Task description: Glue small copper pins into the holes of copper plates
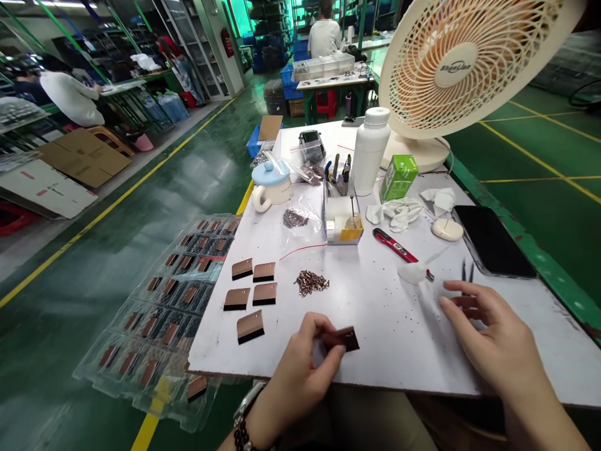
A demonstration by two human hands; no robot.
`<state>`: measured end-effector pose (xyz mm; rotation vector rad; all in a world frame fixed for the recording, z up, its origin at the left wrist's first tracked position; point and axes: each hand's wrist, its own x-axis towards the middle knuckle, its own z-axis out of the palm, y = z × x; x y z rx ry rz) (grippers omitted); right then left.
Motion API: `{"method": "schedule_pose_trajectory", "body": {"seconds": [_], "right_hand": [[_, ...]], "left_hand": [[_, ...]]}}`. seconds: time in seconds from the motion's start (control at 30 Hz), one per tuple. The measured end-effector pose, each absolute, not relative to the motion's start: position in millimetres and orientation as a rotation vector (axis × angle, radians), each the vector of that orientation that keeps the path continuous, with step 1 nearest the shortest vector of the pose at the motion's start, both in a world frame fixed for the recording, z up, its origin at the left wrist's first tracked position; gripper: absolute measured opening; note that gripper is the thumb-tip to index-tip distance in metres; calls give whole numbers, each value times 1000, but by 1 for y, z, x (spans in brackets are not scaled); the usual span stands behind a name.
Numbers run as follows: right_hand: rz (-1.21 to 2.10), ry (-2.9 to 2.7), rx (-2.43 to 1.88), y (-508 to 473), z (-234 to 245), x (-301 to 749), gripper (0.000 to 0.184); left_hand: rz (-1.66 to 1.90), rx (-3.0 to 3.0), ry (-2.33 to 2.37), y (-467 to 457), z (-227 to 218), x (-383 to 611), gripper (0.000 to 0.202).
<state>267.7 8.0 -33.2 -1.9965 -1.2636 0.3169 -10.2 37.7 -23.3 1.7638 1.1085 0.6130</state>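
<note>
Near the front edge of the table, my left hand (305,357) pinches a small brown metal plate (350,338) with a dark lower edge between thumb and fingers. My right hand (493,329) is at the right, its thumb and index finger apart and the other fingers curled. Just beyond its fingers show the two dark prongs of tweezers (464,270); my fingers hide the rest, so contact is unclear. A pile of small copper-coloured screws (312,283) lies ahead of my left hand. Several similar brown plates (250,326) lie to the left.
Clear plastic trays (136,341) of brown parts are beside the table's left edge. Farther back stand a lidded mug (277,188), a tool box (345,232), a white bottle (370,150) and a fan (455,66). A red cutter (394,245) and a phone (493,241) lie right.
</note>
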Motion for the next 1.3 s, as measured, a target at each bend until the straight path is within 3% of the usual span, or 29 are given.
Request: {"method": "schedule_pose_trajectory", "body": {"seconds": [0.27, 0.6, 0.9, 1.0, 1.13, 1.3], "right_hand": [[186, -1450, -2091, 48, -28, 278, 59], [124, -1616, -2109, 70, -29, 266, 30], [88, -1592, -2170, 57, -33, 267, 49], [49, -1573, -2072, 43, -26, 260, 46], [424, -1369, -1645, 14, -19, 241, 24], [921, -996, -1306, -7, -24, 223, 16]], "left_hand": [[675, 1038, 1004, 48, -16, 1, 18], [672, 982, 1106, 41, -29, 15, 20], [989, 1096, 1064, 27, -40, 15, 12], [1143, 1094, 1026, 21, -42, 17, 11], [1149, 954, 1043, 19, -40, 18, 17], [1035, 794, 1038, 25, -37, 11, 25]]}}
